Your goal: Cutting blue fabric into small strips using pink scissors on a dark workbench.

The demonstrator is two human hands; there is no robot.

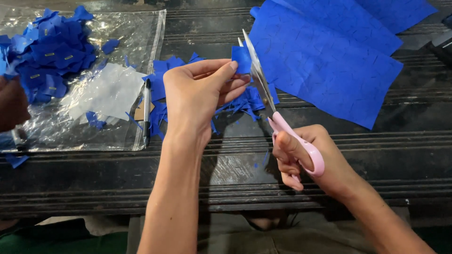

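Pinching a small blue paper scrap between thumb and fingertips, the left hand holds it upright above the dark slatted wooden table, just left of the blades. The right hand is closed through the handles of pink-handled metal scissors, whose long axis runs up and away, with the slightly parted blades touching the scrap's right edge.

Left hand raised, fingertips pinched; right hand curled, fingers gripping.

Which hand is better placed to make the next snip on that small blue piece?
Right. The right hand already grips the pink-handled scissors, whose blades sit at the small blue piece. The left hand only pinches that piece.
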